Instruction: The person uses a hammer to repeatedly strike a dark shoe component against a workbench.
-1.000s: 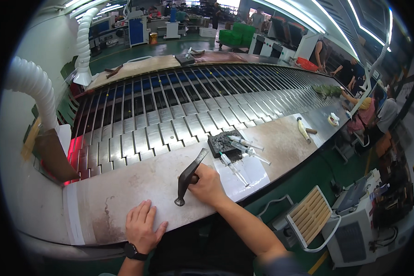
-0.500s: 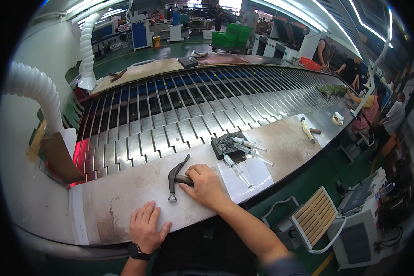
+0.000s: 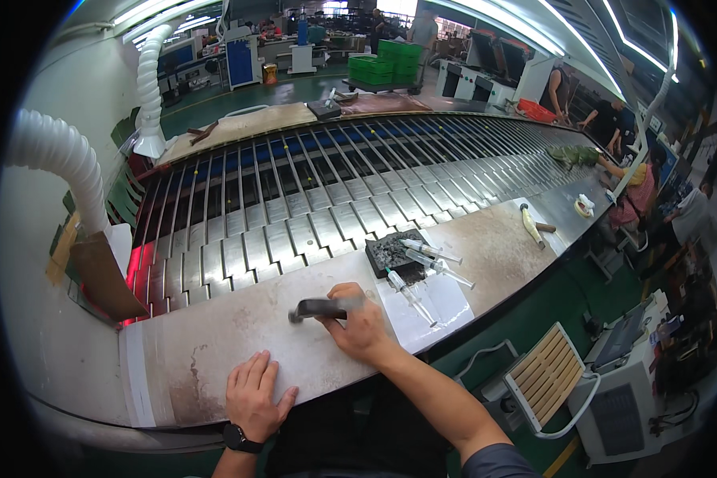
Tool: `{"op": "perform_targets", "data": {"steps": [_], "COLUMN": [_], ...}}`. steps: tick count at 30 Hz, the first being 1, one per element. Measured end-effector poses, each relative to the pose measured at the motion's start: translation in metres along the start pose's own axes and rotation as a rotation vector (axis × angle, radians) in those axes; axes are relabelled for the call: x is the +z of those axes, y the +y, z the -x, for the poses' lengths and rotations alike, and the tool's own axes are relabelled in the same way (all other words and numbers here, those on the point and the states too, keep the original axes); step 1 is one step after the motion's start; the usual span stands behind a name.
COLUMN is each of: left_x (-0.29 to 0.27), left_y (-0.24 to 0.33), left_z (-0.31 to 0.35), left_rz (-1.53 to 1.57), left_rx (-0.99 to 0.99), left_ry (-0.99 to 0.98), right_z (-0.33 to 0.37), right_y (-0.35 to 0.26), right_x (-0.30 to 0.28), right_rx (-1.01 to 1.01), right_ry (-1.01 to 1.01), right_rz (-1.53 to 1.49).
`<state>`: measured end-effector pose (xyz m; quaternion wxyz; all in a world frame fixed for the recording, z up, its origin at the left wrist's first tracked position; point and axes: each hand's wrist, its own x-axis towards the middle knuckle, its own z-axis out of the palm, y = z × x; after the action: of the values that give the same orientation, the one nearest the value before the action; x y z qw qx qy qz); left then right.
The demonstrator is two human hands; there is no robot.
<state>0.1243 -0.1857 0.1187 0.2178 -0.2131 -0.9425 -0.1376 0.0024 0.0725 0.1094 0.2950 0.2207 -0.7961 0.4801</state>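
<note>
A hammer (image 3: 320,308) with a dark head is in my right hand (image 3: 360,325), whose fingers are wrapped round its handle. Its head is smeared by motion, and most of the handle is hidden by the hand. My left hand (image 3: 252,392), with a black watch at the wrist, lies flat on the pale worktop (image 3: 239,327), fingers stretched out and holding nothing. Right of the hammer sits a dark, rough block (image 3: 385,252), and clear syringes (image 3: 410,298) lie on and beside it, partly over a white sheet (image 3: 446,307).
A slatted metal conveyor (image 3: 279,227) runs behind the worktop. Another hammer (image 3: 531,227) lies farther right, near a roll of tape (image 3: 584,206). White ducts (image 3: 68,155) hang at left. A person (image 3: 640,187) sits along the line at right, near a green bundle (image 3: 573,156).
The hammer has turned in my right hand, its head swinging from upright on the worktop to nearly level. My left hand has barely moved. Behind, a person and the green crates have shifted left.
</note>
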Motion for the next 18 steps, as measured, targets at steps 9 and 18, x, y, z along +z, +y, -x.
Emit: {"op": "perform_targets", "data": {"steps": [9, 18], "left_x": [0.001, 0.000], "left_y": [-0.002, -0.005], "left_z": [0.001, 0.003], "left_rz": [-0.002, -0.019], "left_rx": [0.007, 0.005], "left_ry": [0.001, -0.010], "right_z": [0.001, 0.000], "right_y": [0.004, 0.003], "right_x": [0.002, 0.006], "right_rx": [0.009, -0.128], "right_ry": [-0.192, -0.285], "right_rz": [0.224, 0.264]}}
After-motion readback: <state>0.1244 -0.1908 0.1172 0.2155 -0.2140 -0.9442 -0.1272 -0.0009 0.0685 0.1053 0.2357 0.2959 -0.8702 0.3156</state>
